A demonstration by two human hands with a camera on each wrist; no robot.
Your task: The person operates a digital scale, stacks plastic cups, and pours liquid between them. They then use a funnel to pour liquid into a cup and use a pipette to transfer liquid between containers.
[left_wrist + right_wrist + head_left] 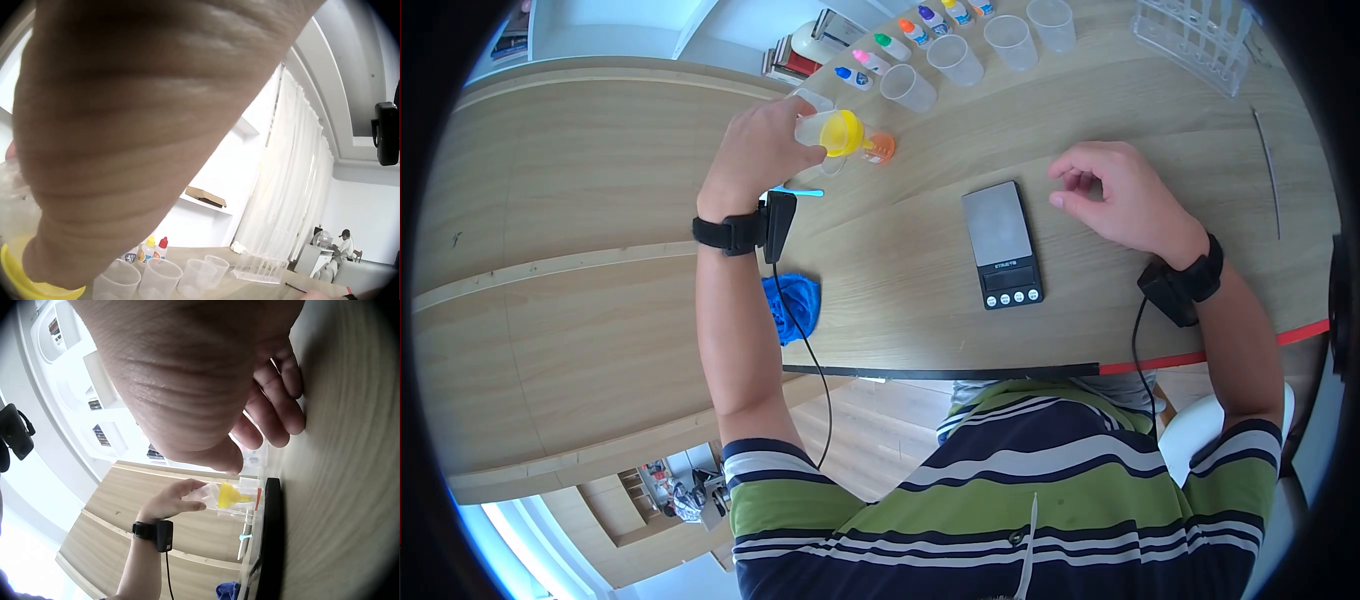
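At the table's left side, my left hand [762, 150] grips a clear plastic container [811, 129] by its sides. A yellow funnel-shaped piece [842, 132] is at the container's far end, its narrow spout towards an orange item [881, 148]. The right wrist view shows the yellow piece [229, 495] sideways beyond my right hand [181, 381]; whether the spout touches the orange item I cannot tell. My right hand [1128, 195] holds nothing, fingers loosely bent beside the black digital scale [1003, 240]. The left wrist view shows mostly my left hand [125, 125] and a yellow rim [19, 281].
Several clear cups [955, 60] and small colour bottles [892, 45] line the back edge. A clear rack [1195, 45] stands back right, with a thin metal rod [1268, 175] nearer. A blue cloth [797, 308] and a light-blue item [803, 192] lie at left.
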